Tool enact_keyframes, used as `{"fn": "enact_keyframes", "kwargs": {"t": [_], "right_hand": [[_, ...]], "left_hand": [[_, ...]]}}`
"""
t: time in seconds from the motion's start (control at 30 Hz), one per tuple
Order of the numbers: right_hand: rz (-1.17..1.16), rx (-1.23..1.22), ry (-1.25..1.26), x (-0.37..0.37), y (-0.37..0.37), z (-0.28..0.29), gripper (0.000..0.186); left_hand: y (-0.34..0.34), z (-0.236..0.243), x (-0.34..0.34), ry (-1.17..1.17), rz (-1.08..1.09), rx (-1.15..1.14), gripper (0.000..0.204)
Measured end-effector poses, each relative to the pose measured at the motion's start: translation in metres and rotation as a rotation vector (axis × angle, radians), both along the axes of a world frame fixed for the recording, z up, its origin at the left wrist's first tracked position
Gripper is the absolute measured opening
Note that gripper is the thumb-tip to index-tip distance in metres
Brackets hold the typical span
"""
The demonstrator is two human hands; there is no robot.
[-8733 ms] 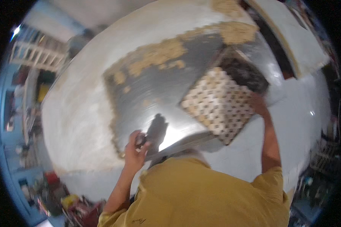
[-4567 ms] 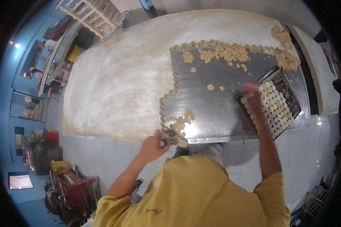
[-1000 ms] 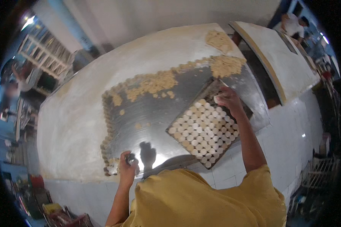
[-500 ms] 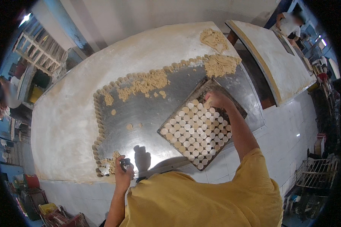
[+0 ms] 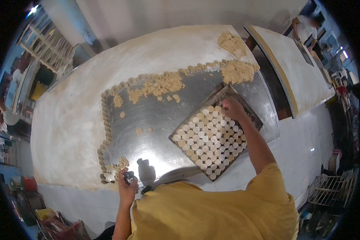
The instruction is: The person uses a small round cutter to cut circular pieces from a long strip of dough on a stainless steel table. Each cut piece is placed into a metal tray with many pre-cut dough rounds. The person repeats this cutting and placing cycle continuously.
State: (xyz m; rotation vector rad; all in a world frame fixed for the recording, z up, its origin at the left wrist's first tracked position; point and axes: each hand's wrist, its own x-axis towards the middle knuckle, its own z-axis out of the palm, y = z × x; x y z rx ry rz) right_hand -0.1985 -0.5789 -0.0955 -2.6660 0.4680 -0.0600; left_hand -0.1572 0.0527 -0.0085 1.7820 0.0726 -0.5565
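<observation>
My right hand [image 5: 233, 109] reaches over the square dark baking tray [image 5: 249, 105], fingers pinched at the upper end of the rows of pale dough rounds [image 5: 206, 138]. Whatever lies between those fingertips is hidden. The tray sits turned cornerwise on a metal sheet [image 5: 168, 120], its far strip uncovered. At the near left, my left hand [image 5: 128, 189] is wrapped round a small dark, shiny metal tool [image 5: 128, 177] whose kind I cannot make out. Dough scraps [image 5: 117, 170] lie just beyond that hand.
Curved dough edging [image 5: 106, 132] borders the sheet's left and far sides. Crumbled dough [image 5: 160, 86] lies along the far side, with larger dough heaps [image 5: 238, 71] at the far right. A second table [image 5: 292, 68] stands beyond a gap. Other people work at far left and far right.
The view has shifted slightly. My right hand stays at the tray's upper rows, where one more dough round seems to show beside the fingers. My left hand keeps its hold on the dark tool.
</observation>
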Motion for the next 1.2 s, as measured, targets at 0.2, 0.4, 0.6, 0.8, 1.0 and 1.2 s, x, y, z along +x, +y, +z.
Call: {"fn": "enact_keyframes", "kwargs": {"t": [0.2, 0.4, 0.6, 0.8, 1.0, 1.2], "right_hand": [[-0.164, -0.107, 0.037, -0.015, 0.021, -0.025, 0.022], [-0.492, 0.42, -0.2, -0.035, 0.0, -0.015, 0.018], [-0.463, 1.009, -0.494, -0.008, 0.105, 0.021, 0.016], [0.141, 0.602, -0.192, 0.079, 0.389, -0.014, 0.022], [0.364, 0.216, -0.242, 0.136, 0.595, -0.031, 0.04], [0.218, 0.117, -0.257, 0.12, 0.67, -0.054, 0.047]], "left_hand": [[0.006, -0.005, -0.005, 0.005, -0.027, -0.018, 0.053], [0.014, 0.0, 0.005, 0.016, -0.133, 0.041, 0.053], [0.05, -0.019, 0.022, -0.139, -0.158, 0.049, 0.053], [0.162, 0.001, 0.1, -0.461, -0.416, 0.515, 0.052], [0.222, 0.025, 0.178, -0.498, -0.53, 0.844, 0.049], [0.206, 0.007, 0.189, -0.643, -0.944, 0.763, 0.045]]}}
